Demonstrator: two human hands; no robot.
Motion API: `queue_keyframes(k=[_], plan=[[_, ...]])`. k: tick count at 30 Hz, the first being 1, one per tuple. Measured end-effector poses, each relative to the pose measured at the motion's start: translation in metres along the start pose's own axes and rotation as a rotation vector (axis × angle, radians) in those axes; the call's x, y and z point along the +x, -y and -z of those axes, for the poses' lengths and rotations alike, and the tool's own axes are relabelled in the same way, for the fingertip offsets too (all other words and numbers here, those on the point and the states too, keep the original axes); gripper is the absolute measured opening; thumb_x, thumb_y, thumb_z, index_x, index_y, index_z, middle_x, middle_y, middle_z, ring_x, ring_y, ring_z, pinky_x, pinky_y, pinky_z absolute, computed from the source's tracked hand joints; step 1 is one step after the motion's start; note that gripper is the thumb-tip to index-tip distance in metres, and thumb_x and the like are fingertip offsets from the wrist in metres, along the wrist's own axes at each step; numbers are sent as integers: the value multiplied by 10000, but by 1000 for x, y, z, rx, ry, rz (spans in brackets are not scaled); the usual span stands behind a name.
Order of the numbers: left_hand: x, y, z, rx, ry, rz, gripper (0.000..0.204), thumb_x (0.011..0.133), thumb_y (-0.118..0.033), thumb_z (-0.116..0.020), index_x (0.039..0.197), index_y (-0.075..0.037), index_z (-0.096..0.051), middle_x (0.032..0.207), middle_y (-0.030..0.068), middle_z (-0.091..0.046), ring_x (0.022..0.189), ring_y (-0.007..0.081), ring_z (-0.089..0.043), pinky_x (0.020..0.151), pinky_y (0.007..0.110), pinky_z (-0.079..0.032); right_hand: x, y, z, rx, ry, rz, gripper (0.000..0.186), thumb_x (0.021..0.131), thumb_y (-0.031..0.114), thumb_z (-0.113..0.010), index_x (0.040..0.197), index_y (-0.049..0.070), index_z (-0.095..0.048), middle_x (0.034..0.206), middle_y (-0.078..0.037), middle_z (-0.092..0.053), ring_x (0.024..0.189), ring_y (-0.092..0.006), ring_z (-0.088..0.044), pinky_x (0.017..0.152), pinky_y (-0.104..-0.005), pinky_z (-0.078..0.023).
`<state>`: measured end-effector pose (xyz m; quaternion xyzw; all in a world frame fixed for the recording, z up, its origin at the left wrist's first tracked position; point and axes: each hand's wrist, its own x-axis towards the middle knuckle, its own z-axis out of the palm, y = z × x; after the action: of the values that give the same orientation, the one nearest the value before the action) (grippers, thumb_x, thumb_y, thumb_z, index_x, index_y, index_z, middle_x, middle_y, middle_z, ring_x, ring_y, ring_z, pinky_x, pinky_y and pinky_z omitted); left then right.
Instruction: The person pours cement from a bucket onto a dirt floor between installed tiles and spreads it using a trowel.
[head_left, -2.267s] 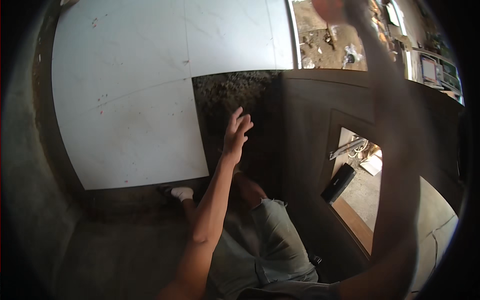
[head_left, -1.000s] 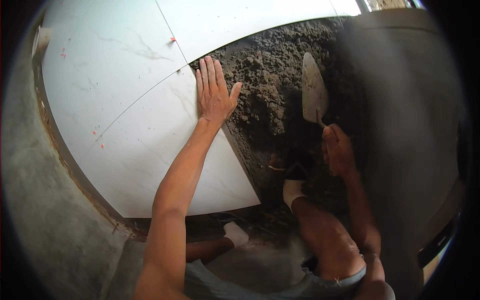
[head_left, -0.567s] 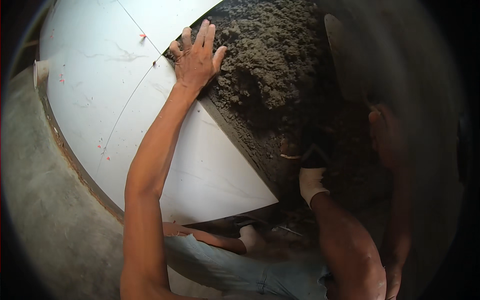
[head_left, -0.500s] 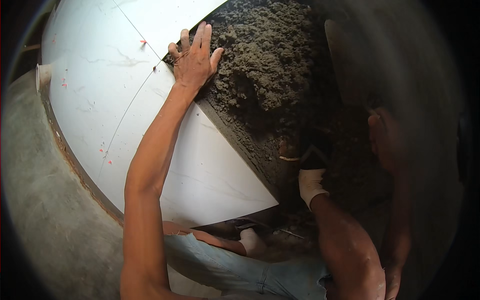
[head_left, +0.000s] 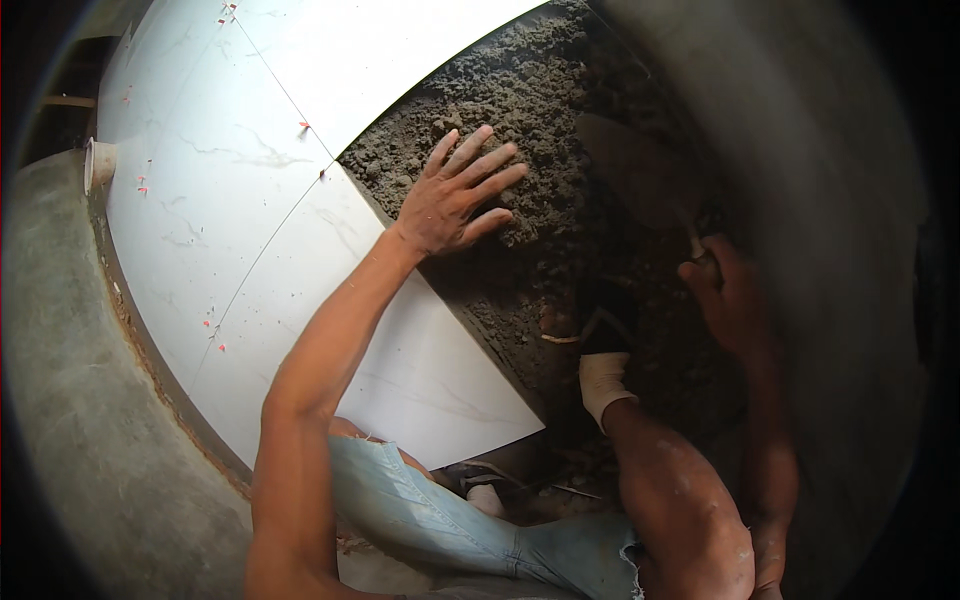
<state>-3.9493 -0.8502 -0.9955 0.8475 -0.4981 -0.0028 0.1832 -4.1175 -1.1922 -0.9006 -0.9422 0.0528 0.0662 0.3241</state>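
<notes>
My left hand (head_left: 455,195) is open, its fingers spread above the dark grey mortar (head_left: 530,80); whether the fingers touch it I cannot tell. Its wrist crosses the edge of a white marble-patterned floor tile (head_left: 420,370). Over on the right, in shadow, my right hand (head_left: 730,290) is closed around the handle of a trowel (head_left: 635,165). The trowel's broad blade points up and left over the mortar. Much of its outline is dim against the dark ground.
More white tiles (head_left: 220,130) cover the left, with small red spacers (head_left: 304,126) at the joints. A pipe end (head_left: 98,166) stands by the far-left grey cement surface (head_left: 120,400). My shod foot (head_left: 605,310) rests on the mortar; a shadowed wall (head_left: 840,250) rises at right.
My left hand has moved right and nearer, from the tile corner to over the mortar, with fingers spreading wider. My right hand and the trowel have shifted left. The view has shifted slightly too.
</notes>
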Motion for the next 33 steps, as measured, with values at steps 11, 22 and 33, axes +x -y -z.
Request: queue_keyframes(k=[11,22,33], plan=[[-128,19,32,56,-123,485,607,953,-380,-555,1481,-150,-362,1545,105,-313,1464,337,-203,1191,562,-123,118,86,-35,-668,227,461,297,921,338,-595,1075,85,-611,891,-103,-644,805,-312,-669,698,-431,-546],[-241,81,62,94,-59,447,698,949,-454,-526,1516,-152,-254,1579,141,-192,1467,351,-178,1204,526,-167,194,201,-79,-557,398,250,270,968,296,-544,978,31,-599,902,-125,-657,900,-304,-661,786,-438,-521],[-259,105,64,17,-204,460,682,920,-419,-530,1492,-116,-313,1538,190,-274,1432,404,-254,1175,551,-217,142,241,-213,1118,-531,-296,232,991,91,-531,1142,-40,-412,1188,-217,-570,1090,-277,-613,870,-420,-608]])
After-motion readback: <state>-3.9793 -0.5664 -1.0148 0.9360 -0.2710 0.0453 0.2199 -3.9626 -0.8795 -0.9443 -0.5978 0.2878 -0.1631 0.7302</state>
